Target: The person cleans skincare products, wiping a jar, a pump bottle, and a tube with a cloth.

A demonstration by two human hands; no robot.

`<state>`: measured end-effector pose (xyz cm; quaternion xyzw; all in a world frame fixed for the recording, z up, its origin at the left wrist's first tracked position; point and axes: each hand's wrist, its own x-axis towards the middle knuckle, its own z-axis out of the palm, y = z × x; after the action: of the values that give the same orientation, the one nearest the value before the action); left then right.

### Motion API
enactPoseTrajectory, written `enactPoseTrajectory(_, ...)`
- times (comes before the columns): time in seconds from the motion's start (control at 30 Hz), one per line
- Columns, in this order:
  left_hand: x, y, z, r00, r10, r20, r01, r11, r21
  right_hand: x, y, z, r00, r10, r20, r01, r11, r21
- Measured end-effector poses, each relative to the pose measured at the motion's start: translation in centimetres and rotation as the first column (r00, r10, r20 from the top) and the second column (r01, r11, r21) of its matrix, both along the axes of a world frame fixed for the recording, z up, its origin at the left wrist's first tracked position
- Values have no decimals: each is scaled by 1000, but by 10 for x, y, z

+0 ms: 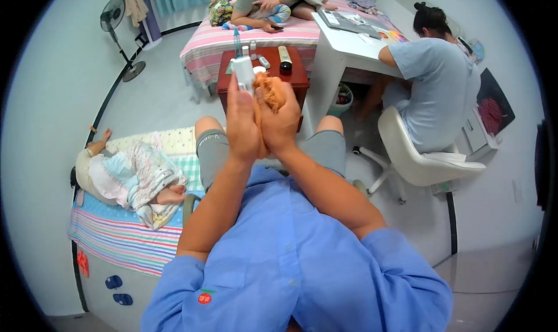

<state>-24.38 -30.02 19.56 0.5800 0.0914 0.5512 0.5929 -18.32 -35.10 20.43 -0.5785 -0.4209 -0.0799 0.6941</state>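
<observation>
My left hand point(243, 120) and my right hand point(279, 120) are raised together in front of my lap, wrists close. An orange, fringed piece of cloth or yarn point(269, 92) is bunched in my right hand, and its lower part runs between both palms. The left hand's fingers point up and press against the orange material. Just beyond the fingertips a white bottle point(243, 70) shows; whether it is touched cannot be told. Behind it stands a red-brown table point(299, 82) with small bottles, a blue-tipped bottle point(237, 41) and a cream tube with a black cap point(285, 59).
A person on a white chair point(401, 140) sits at a white desk point(343, 41) at right. People are on the striped bed point(197, 50). Someone lies on a floor mat point(122, 233) at left. A fan point(113, 15), blue slippers point(122, 299) and a bin point(343, 102) stand around.
</observation>
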Motion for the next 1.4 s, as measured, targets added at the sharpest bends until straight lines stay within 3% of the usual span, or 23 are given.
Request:
enactPoseTrajectory(0.07, 0, -21, 3, 969, -228, 92, 232, 972, -25, 17, 10, 4, 987, 67, -148, -37, 980, 197)
enactPoseTrajectory(0.13, -1, -36, 7, 967, -252, 46, 253, 967, -29, 29, 12, 24, 991, 50, -126, -18, 969, 245)
enactPoseTrajectory(0.27, 10, -20, -6, 979, -196, 54, 193, 980, 52, 33, 16, 41, 961, 190, -199, -149, 967, 206)
enactPoseTrajectory(0.33, 14, -1, 10, 873, -318, 369, 421, 875, -241, 23, 24, 18, 937, 333, -104, -326, 942, 80)
enactPoseTrajectory(0.37, 17, 36, -11, 901, -277, 334, 363, 902, -232, 14, 29, -1, 937, 341, -69, -336, 938, 82)
enactPoseTrajectory(0.4, 4, 33, 8, 883, -268, 385, 373, 899, -229, 6, 28, -16, 936, 349, -35, -346, 935, 80)
enactPoseTrajectory(0.47, -6, 77, -6, 763, -470, 444, 557, 826, -82, -4, 11, -23, 927, 374, 13, -374, 927, -6)
enactPoseTrajectory(0.53, -7, 73, -2, 831, -374, 412, 467, 871, -153, -6, 6, -21, 912, 407, 52, -401, 911, -94)
enactPoseTrajectory(0.57, -10, 72, -1, 890, -269, 368, 365, 904, -223, -6, 5, -19, 899, 436, -24, -436, 893, -111)
enactPoseTrajectory(0.6, -11, 69, 1, 891, -267, 367, 365, 903, -227, -7, 3, -16, 881, 462, -103, -472, 872, -125)
enactPoseTrajectory(0.7, -12, 49, 1, 982, -67, 175, 116, 952, -284, 3, -4, -8, 880, 464, -104, -474, 873, -113)
enactPoseTrajectory(0.77, -5, 38, 0, 971, -74, 229, 132, 959, -252, 11, -10, -3, 842, 515, -161, -533, 841, -93)
enactPoseTrajectory(0.8, -8, 31, 11, 967, -96, 238, 155, 957, -243, 22, -10, -4, 808, 547, -219, -581, 802, -138)
enactPoseTrajectory(0.83, -13, 32, 19, 974, -171, 151, 197, 964, -178, 26, -11, -1, 691, 622, -369, -673, 739, -13)
enactPoseTrajectory(0.87, -18, 38, 23, 915, -358, 188, 394, 893, -217, 28, -14, 2, 540, 681, -495, -729, 672, 128)
enactPoseTrajectory(0.93, -18, 45, 26, 812, -537, 229, 573, 808, -136, 33, -18, -1, 394, 708, -586, -751, 616, 239)
enactPoseTrajectory(1.0, -9, 42, 21, 795, -563, 224, 598, 791, -132, 35, -14, -8, 359, 704, -613, -758, 603, 248)
enactPoseTrajectory(1.07, -1, 37, 15, 726, -586, 360, 667, 728, -160, 33, -15, -11, 365, 683, -633, -769, 604, 208)
enactPoseTrajectory(1.13, -3, 39, 10, 714, -591, 375, 677, 720, -154, 26, -11, -13, 388, 683, -619, -756, 620, 211)
enactPoseTrajectory(1.23, -8, 31, 13, 847, -441, 296, 502, 846, -178, 11, -2, -14, 691, 524, -497, -531, 835, 142)
enactPoseTrajectory(1.27, -6, 27, 11, 844, -445, 298, 507, 844, -177, 10, 2, -14, 695, 521, -495, -527, 838, 141)
enactPoseTrajectory(1.33, 5, 16, 11, 946, -236, 224, 243, 970, -3, 16, 12, -7, 927, 253, -277, -247, 967, 56)
enactPoseTrajectory(1.4, 9, 2, 4, 960, -177, 217, 187, 982, -24, 24, 19, 9, 944, 206, -259, -185, 977, 103)
